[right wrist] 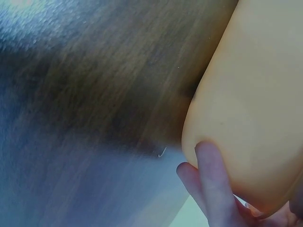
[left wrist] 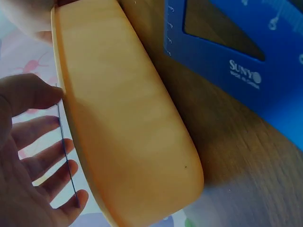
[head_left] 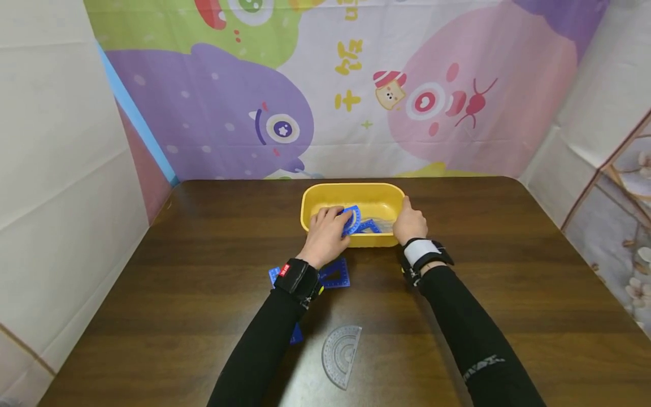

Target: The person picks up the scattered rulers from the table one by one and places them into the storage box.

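My left hand (head_left: 325, 234) reaches over the yellow basket (head_left: 373, 242) and pinches a blue protractor (head_left: 358, 217) between thumb and fingers. In the left wrist view, the protractor shows edge-on as a thin dark line (left wrist: 66, 156) across the fingertips. My right hand (head_left: 411, 223) grips the basket's right end, its fingers (right wrist: 213, 175) against the outer wall in the right wrist view. Inside the basket lie a blue set square (head_left: 373, 226) and some clear plastic pieces (head_left: 386, 225).
A blue set square (head_left: 346, 275) lies on the table before the basket, partly under my left wrist. Another blue piece (head_left: 296, 334) shows beside the left sleeve. Nearer me lies a clear protractor (head_left: 335, 357). A cartoon-printed cloth (head_left: 356, 141) hangs behind the table.
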{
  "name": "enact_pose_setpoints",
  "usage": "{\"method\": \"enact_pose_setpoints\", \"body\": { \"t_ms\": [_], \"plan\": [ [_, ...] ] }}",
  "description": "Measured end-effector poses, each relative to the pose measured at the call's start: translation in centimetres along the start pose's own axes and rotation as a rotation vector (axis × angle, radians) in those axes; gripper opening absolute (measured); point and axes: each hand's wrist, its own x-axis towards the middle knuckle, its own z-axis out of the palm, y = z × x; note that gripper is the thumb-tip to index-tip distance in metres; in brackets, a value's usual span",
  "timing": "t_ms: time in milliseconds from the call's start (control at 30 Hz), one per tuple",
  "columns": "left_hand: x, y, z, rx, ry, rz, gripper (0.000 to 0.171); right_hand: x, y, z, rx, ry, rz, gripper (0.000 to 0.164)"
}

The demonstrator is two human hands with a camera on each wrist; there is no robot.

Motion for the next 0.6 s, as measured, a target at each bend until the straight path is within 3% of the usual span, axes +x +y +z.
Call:
{"method": "enact_pose_setpoints", "body": {
  "t_ms": [300, 600],
  "plan": [
    [0.81, 0.01, 0.06, 0.019, -0.044, 0.049, 0.049, 0.01, 0.02, -0.37, -0.008, 0.006, -0.006, 0.062],
    [1.02, -0.38, 0.06, -0.047, -0.136, 0.02, 0.05, 0.02, 0.15, -0.27, -0.009, -0.009, -0.011, 0.06]
  ]
}}
